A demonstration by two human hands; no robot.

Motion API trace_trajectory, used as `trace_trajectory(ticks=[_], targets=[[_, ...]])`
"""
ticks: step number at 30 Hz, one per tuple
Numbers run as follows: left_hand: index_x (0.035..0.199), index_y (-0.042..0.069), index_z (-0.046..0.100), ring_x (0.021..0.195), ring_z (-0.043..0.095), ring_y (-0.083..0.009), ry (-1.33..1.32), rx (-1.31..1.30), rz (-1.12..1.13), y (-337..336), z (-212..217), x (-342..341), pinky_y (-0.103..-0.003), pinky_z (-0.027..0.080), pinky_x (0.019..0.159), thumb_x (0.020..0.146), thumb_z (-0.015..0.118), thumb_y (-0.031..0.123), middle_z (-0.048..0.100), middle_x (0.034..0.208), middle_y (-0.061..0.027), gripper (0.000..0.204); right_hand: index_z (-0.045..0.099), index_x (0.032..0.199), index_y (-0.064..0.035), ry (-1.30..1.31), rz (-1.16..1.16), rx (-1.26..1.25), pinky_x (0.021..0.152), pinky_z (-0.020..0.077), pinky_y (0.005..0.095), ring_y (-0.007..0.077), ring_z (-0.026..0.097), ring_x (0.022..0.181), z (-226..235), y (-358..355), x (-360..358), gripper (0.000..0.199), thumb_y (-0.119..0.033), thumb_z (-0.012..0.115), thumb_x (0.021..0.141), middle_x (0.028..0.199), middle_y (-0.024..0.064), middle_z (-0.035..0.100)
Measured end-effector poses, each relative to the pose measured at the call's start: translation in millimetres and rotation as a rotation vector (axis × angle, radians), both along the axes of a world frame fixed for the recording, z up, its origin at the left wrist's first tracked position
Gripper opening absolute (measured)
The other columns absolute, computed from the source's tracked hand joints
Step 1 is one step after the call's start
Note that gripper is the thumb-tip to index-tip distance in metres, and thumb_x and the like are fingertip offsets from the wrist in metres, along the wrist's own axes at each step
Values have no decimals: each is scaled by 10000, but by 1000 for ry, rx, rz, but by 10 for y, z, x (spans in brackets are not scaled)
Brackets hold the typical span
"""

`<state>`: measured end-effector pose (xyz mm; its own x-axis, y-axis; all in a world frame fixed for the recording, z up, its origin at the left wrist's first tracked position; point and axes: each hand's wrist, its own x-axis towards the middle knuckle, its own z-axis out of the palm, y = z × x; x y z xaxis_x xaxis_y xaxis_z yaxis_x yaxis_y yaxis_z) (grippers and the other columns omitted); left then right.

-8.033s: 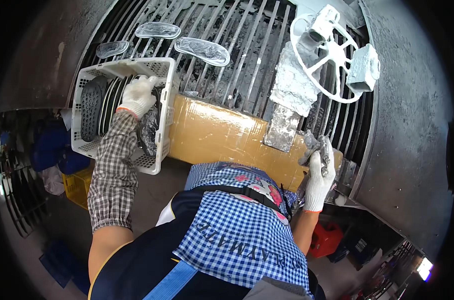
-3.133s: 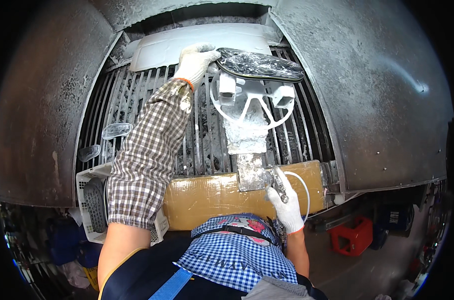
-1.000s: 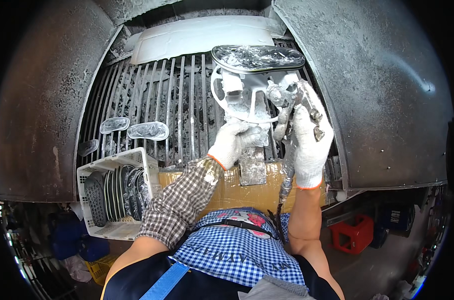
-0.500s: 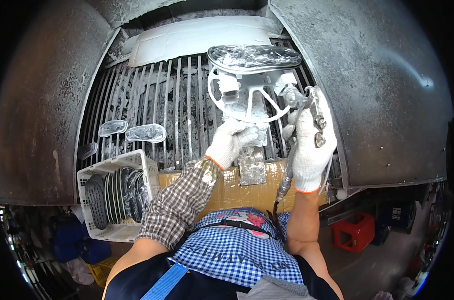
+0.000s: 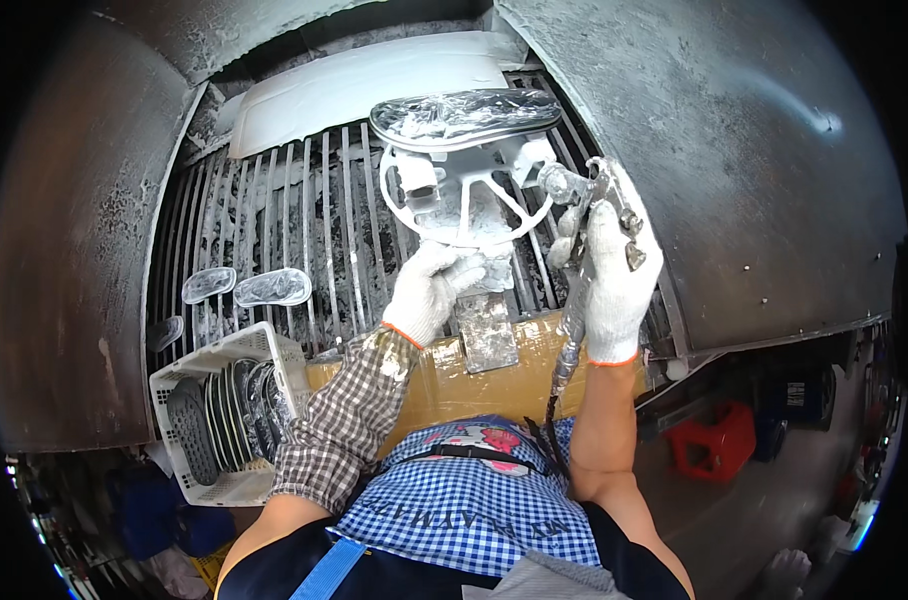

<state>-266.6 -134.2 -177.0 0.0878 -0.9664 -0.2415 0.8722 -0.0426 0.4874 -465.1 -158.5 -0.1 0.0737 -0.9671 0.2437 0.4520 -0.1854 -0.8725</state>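
My left hand [image 5: 424,293], in a white knitted glove with an orange cuff, closes its fingers at the near rim of a white spoked wheel [image 5: 465,210]. Across the top of this wheel's stand lies a shoe sole [image 5: 464,118] with crinkled clear plastic over its dark upper face and a pale edge. My right hand [image 5: 619,280], gloved alike, grips a metal spray gun [image 5: 564,185] at the wheel's right side. The gun's front end points left toward the stand, below the sole's right end. A hose fitting [image 5: 566,365] hangs under the gun.
A white plastic basket [image 5: 286,385] holds several upright soles at the left. Nearby, small plastic-covered soles [image 5: 274,288] lie on the slatted metal rack [image 5: 349,230]. Coated metal walls [image 5: 734,170] flank the rack; a white sheet [image 5: 364,82] lies behind. A red stool [image 5: 712,440] stands lower right.
The whole view has shifted and tilted slightly, so the sole, wheel and both hands appear further left. Both hands keep their holds, and the sole stays on the stand.
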Motion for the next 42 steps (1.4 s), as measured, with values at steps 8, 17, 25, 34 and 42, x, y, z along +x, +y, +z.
trace_trajectory(ticks=[8, 17, 25, 34, 42], targets=[[1364, -124, 526, 1134, 723, -394, 13, -53, -11, -3, 13, 31, -521, 630, 1029, 946, 560, -15, 680, 1246, -286, 433, 530, 1531, 18, 9, -38, -8, 645, 537, 216, 61, 611, 764, -53, -129, -186, 448, -84, 596, 1100, 1001, 58, 688], [1371, -117, 530, 1161, 710, -390, -17, -28, -2, 46, 207, -5, -542, 615, 1039, 950, 569, -6, 683, 1255, -271, 437, 505, 1536, 49, -29, -40, -4, 650, 538, 208, 65, 620, 852, -8, -11, -212, 472, -71, 616, 1093, 1106, 77, 687], [1412, -121, 506, 1178, 691, -405, -35, -60, -15, 62, 88, 163, -583, 571, 1097, 948, 578, 0, 674, 1266, -265, 486, 537, 1523, 47, -10, -53, -4, 636, 535, 239, 79, 617, 770, -52, -38, -226, 453, -70, 615, 1092, 945, 57, 680], [1449, -139, 462, 1184, 690, -411, 17, -134, 1, 84, 73, 322, -560, 598, 1071, 990, 552, 34, 658, 1276, -287, 499, 509, 1545, 39, 0, -96, 12, 636, 536, 225, 77, 617, 792, -29, -105, -407, 474, -91, 609, 1100, 990, 71, 692], [1447, -122, 510, 1239, 679, -415, -28, -140, 42, 98, 20, 550, -521, 614, 1045, 982, 599, 71, 638, 1366, -307, 512, 501, 1547, 43, 7, -216, 12, 666, 548, 214, 64, 609, 787, 107, 48, -433, 481, -93, 614, 1099, 1069, 95, 704]])
